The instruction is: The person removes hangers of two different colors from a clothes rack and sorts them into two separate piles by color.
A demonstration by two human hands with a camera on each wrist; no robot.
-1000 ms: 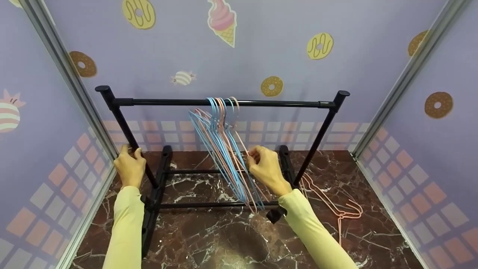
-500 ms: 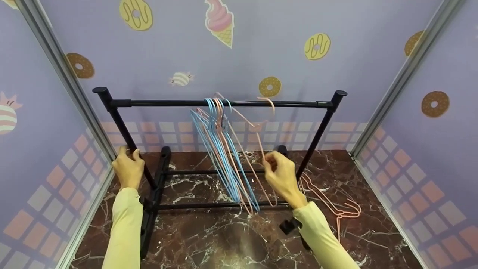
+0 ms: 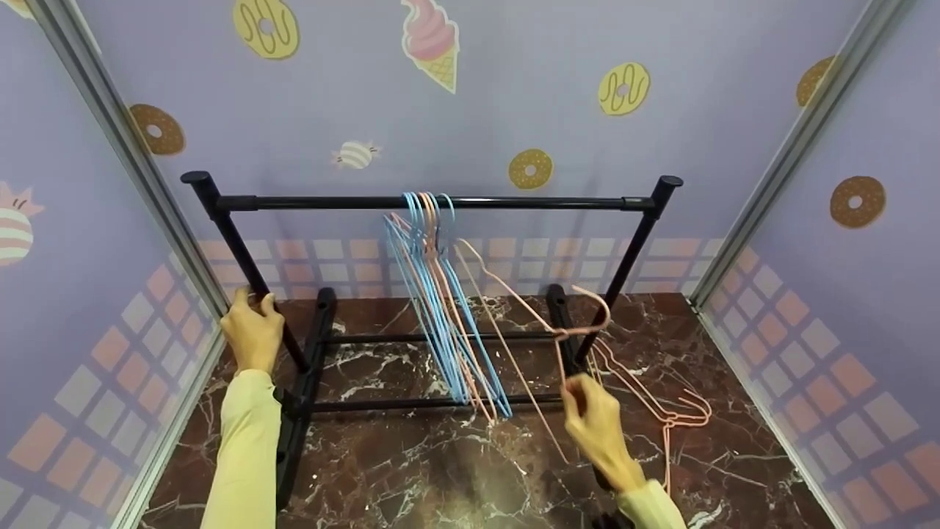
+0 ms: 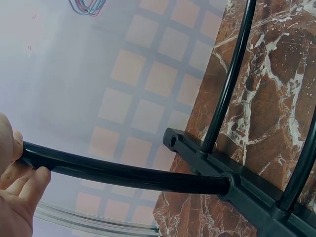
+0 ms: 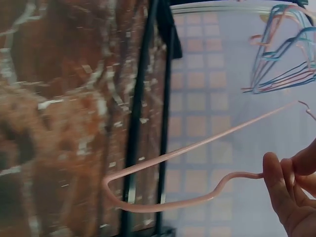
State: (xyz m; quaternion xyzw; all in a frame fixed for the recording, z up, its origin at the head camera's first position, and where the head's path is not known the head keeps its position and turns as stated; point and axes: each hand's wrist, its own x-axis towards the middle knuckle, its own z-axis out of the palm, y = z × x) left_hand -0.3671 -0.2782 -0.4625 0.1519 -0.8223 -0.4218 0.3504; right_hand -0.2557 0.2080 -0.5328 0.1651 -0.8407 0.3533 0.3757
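My right hand (image 3: pixel 596 420) pinches a pink hanger (image 3: pixel 514 292) by one shoulder, and the hanger is off the rail with its hook turned to the right. In the right wrist view the hanger's rounded corner (image 5: pixel 111 186) shows beyond the fingertips. On the left, my left hand (image 3: pixel 253 330) grips the left post (image 3: pixel 242 253) of the black clothes rack, fingers and thumb around it, as the left wrist view shows too. Several blue hangers (image 3: pixel 449 345) and pink ones hang bunched near the middle of the black rail (image 3: pixel 323 202).
Other pink hangers (image 3: pixel 661 415) lie on the brown marbled surface (image 3: pixel 440 470) right of the rack. The rack's right post (image 3: pixel 624 272) stands close behind the held hanger. Patterned walls (image 3: pixel 734 88) enclose the back and both sides.
My right hand has drawn a pink hanger off the rail, moving right and down toward me. The left hand has stayed on the post.
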